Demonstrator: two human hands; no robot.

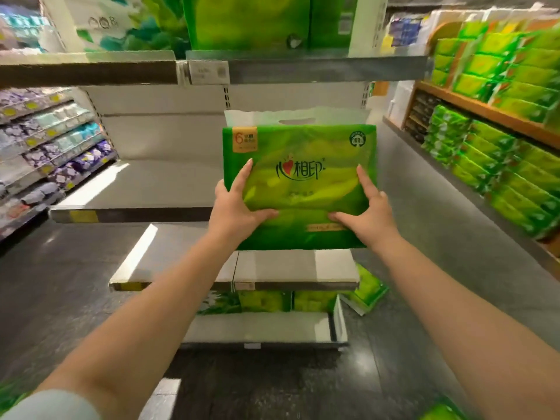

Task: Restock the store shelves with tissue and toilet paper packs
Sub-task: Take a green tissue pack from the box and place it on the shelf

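Both hands grasp one green tissue pack (298,189) held upright in front of the bare middle shelf (145,189). Left hand (235,204) curls round its lower left edge, thumb on the front; right hand (368,213) does likewise at the lower right. Stacked green packs (497,165) fill the shelving at far right.

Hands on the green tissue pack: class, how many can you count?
2. The left hand holds the green tissue pack at its lower left; the right hand holds its lower right. None seems hidden.
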